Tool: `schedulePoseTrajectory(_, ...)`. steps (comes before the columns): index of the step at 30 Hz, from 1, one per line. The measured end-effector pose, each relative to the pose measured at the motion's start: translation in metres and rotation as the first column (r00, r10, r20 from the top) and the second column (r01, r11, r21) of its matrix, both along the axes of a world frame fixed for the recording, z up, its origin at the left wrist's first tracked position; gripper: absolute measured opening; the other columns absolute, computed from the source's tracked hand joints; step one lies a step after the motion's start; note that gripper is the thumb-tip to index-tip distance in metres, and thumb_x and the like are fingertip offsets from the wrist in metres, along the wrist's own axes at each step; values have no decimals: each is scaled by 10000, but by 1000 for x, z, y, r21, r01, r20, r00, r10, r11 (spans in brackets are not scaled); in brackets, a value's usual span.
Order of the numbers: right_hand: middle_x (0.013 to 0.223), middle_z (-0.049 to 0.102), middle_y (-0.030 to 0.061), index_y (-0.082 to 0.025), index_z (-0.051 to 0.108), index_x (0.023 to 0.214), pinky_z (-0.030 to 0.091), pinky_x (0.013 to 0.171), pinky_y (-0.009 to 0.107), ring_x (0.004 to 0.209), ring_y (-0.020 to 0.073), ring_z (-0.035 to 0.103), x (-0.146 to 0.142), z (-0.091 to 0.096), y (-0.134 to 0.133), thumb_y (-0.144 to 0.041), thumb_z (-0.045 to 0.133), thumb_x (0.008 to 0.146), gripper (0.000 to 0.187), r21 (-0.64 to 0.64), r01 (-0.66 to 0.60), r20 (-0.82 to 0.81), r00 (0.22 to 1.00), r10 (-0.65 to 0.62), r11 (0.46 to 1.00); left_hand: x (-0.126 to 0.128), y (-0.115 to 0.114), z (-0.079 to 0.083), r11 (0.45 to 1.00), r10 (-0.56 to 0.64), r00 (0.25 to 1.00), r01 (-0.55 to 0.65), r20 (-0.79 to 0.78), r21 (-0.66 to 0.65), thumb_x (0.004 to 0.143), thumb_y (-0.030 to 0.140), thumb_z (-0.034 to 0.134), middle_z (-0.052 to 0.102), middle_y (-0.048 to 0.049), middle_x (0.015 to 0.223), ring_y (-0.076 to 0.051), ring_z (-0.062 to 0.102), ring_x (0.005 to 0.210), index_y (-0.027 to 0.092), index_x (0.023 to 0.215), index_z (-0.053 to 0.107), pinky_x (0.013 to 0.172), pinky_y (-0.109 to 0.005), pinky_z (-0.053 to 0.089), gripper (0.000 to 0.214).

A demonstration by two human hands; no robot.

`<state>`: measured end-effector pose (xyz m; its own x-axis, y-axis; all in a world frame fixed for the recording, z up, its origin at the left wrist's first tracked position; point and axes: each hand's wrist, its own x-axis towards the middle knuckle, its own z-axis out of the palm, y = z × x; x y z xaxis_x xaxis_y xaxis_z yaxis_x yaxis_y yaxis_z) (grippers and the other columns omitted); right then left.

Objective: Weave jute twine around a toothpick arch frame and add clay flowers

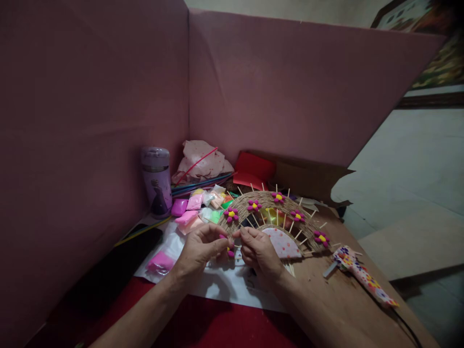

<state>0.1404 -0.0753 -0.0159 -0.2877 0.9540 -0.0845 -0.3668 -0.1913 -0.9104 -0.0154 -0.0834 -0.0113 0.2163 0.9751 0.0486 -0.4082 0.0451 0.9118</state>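
A half-round fan (250, 205) of wound twine and thin sticks lies on the work surface. Purple clay flowers with yellow centres, such as the one at its top (278, 197), dot its band, and a white dotted half-circle (282, 243) forms its inner part. At the fan's left end, my left hand (203, 247) is closed in a pinch beside a purple flower (231, 252) that its fingers partly cover. My right hand (260, 249) also pinches, close to the left fingertips and over the fan's lower edge. Whatever lies between the fingertips is too small to make out.
A glue gun (364, 276) in a flowered cover rests at right, its cord trailing to the front. Bags of coloured clay (188, 217) lie at left, near a purple tumbler (157, 181). Pink panels (282, 92) stand behind; red paper (254, 169) and torn cardboard (308, 181) lie against them.
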Motion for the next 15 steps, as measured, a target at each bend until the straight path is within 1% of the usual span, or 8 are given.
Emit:
schedulePoseTrajectory(4, 394, 218, -145, -141, 579, 767, 78, 334, 152, 349, 6, 93, 0, 0, 0, -477, 668, 729, 349, 2, -2, 5, 1000, 2, 1000, -1, 0, 0, 1000, 21, 1000, -21, -5, -8, 639, 365, 747, 536, 28, 510, -42, 416, 411, 123, 834, 681, 393, -172, 281, 317)
schedulePoseTrajectory(6, 398, 211, -146, -140, 578, 771, 76, 336, 153, 353, 7, 89, 1, 0, 0, -475, 667, 729, 349, 3, -2, 9, 1000, 2, 1000, -1, -1, 0, 1000, 19, 1000, -19, 12, -5, 668, 377, 724, 493, 40, 489, -33, 382, 411, 124, 872, 698, 399, -172, 264, 326)
schedulePoseTrajectory(8, 398, 211, -146, -141, 576, 770, 75, 336, 155, 353, 8, 88, 1, 0, 0, -475, 663, 732, 347, 3, -5, 10, 1000, 5, 1000, -1, -1, 0, 1000, 7, 1000, -7, 20, -11, 685, 378, 711, 507, 31, 514, -36, 394, 425, 131, 909, 702, 411, -178, 270, 334)
schedulePoseTrajectory(11, 397, 222, -145, -140, 575, 768, 76, 338, 154, 352, 6, 91, 0, 0, 0, -471, 668, 727, 347, 3, -7, 14, 1000, 7, 1000, -1, -2, 0, 999, -4, 1000, 4, 15, -34, 685, 367, 712, 571, 2, 601, -49, 449, 466, 141, 952, 697, 435, -187, 301, 349)
schedulePoseTrajectory(15, 386, 227, -145, -145, 572, 761, 73, 332, 155, 343, 5, 94, -1, 0, -1, -490, 675, 711, 364, -4, -4, 18, 1000, 4, 1000, -1, -2, 1, 999, 10, 1000, -10, 12, -38, 635, 310, 758, 605, 3, 640, -51, 469, 481, 153, 935, 680, 445, -184, 329, 347)
